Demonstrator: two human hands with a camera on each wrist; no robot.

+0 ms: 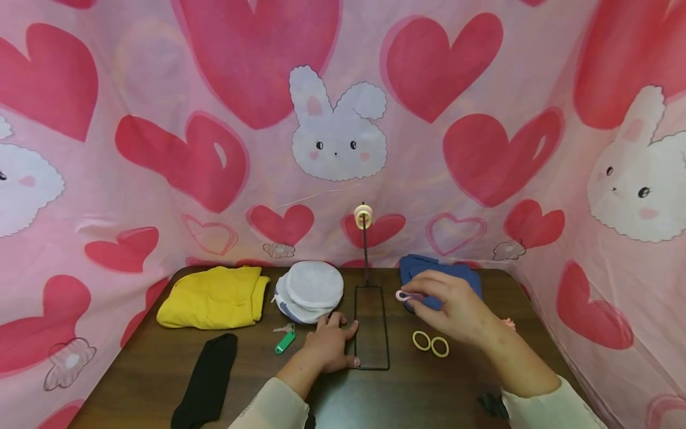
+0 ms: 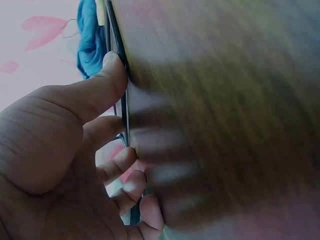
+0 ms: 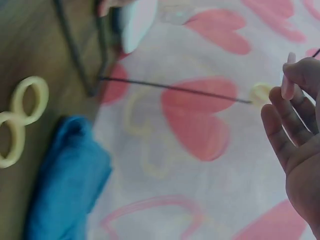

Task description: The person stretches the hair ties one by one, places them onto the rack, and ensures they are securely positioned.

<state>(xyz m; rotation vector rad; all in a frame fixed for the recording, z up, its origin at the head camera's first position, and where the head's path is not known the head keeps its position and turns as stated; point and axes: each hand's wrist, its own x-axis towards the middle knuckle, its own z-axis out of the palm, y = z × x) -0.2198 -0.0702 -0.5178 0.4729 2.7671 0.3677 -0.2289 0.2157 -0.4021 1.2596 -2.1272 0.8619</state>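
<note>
A black wire stand (image 1: 387,333) has a flat rectangular base on the table and a thin upright at its far end. Pale yellow rings (image 1: 363,210) hang near the upright's top. My left hand (image 1: 328,347) rests at the base's left side, thumb and fingertips touching the bar and tabletop. Above the table, right of the stand, my right hand (image 1: 452,304) pinches a small pale pink ring (image 3: 288,82) between thumb and fingers. Two yellow rings (image 1: 430,344) lie side by side on the table below it.
A white cap (image 1: 313,285) sits beyond my left hand, near a key with a green tag (image 1: 285,342). Yellow folded cloth (image 1: 214,298) and a black sock (image 1: 206,378) lie left. Blue folded cloth (image 1: 471,280) is at the back right; a dark item (image 1: 492,405) is near my right sleeve.
</note>
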